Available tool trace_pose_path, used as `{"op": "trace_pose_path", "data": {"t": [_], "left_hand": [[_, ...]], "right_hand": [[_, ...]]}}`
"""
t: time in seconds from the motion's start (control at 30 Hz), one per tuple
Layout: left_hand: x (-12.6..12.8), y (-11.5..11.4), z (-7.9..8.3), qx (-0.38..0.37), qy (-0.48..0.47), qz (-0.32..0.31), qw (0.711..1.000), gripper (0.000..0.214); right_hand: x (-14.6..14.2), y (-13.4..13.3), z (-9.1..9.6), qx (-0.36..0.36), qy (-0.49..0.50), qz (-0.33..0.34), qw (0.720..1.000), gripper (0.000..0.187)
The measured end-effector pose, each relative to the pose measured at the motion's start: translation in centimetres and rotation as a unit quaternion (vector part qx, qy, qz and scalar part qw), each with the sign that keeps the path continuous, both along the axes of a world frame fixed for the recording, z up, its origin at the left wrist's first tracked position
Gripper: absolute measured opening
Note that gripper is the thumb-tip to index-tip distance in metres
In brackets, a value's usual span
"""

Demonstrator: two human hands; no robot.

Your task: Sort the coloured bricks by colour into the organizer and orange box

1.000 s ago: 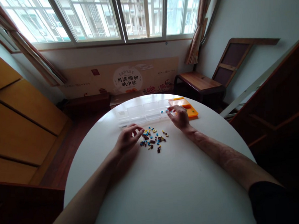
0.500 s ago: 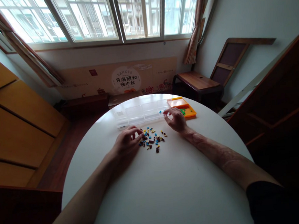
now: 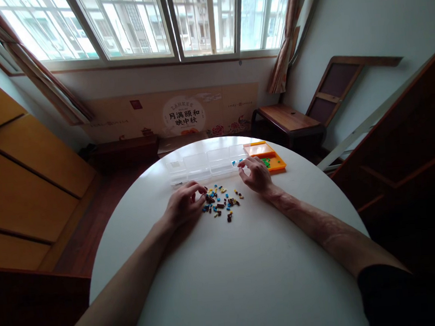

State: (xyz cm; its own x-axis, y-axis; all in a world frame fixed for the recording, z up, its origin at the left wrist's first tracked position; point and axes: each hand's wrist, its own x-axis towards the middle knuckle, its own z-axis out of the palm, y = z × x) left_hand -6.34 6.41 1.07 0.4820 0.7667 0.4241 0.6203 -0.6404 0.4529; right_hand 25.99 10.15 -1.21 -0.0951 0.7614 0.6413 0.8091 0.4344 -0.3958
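A loose pile of tiny building bricks (image 3: 220,206), brown, blue and yellow, lies on the white round table (image 3: 226,273). At the pile's left edge rests my left hand (image 3: 185,203), its thumb and index finger apart beside dark bricks; whether the fingertips touch any is too small to tell. Behind the pile stands a row of clear plastic compartments (image 3: 197,165). My right hand (image 3: 256,174) hovers at their right end, fingers curved and parted, with nothing visible between them. Small blue bricks (image 3: 234,162) sit in the compartment by its fingertips.
An orange box (image 3: 278,165) holding green bricks (image 3: 266,162) adjoins the clear row, partly behind my right hand. Beyond the table are a wooden chair (image 3: 289,117), a printed cardboard panel (image 3: 231,106) and a window. A yellow-brown cabinet (image 3: 26,173) stands at left.
Another blue brick now shows in the clear compartment near my right fingertips. My left hand has shifted slightly left, and its fingers are a bit farther from the pile.
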Motion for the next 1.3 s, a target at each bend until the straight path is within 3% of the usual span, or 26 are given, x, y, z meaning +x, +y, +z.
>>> {"op": "trace_pose_path", "data": {"t": [0.3,0.57,1.0,1.3], "left_hand": [[0.00,0.08,0.02,0.001,0.000,0.034,0.999,0.018],[-0.17,0.02,0.24,-0.008,0.004,-0.009,1.000,0.017],[0.26,0.17,-0.15,0.027,-0.003,-0.048,0.998,0.014],[0.28,0.02,0.17,-0.018,0.000,-0.040,0.999,0.018]], "right_hand": [[-0.16,-0.26,-0.17,0.014,-0.025,0.080,0.996,0.007],[-0.41,-0.32,-0.11,0.010,-0.068,0.158,0.985,0.011],[-0.41,-0.51,0.20,0.004,-0.068,0.177,0.982,0.011],[-0.49,-0.57,0.16,0.000,-0.071,0.177,0.982,0.010]]}}
